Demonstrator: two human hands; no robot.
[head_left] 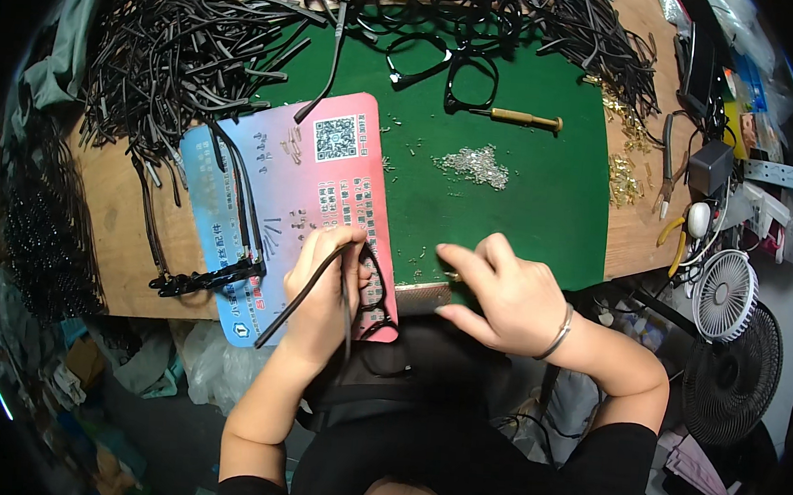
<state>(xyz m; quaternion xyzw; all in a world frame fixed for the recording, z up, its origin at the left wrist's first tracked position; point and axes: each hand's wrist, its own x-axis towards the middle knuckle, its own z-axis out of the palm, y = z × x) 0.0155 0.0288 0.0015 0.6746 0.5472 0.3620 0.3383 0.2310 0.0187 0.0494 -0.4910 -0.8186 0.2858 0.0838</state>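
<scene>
Black eyeglass frame (299, 299) over card's (286, 185) lower-right edge | gripped in left hand (322, 265) | right hand (508, 301) loosely open, cannot tell whether empty | looks light, stiff, slick, fragile-hinged; best held by rim (379, 327)

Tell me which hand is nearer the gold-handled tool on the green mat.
Right. The right hand is below the gold-handled tool in the picture; the left hand is farther away, below and to its left.

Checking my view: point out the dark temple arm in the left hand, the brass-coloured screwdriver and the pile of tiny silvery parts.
Dark temple arm (295, 301): head view, along its slanting strip.
Brass-coloured screwdriver (523, 118): head view, on the handle.
Pile of tiny silvery parts (482, 167): head view, its centre.
</scene>
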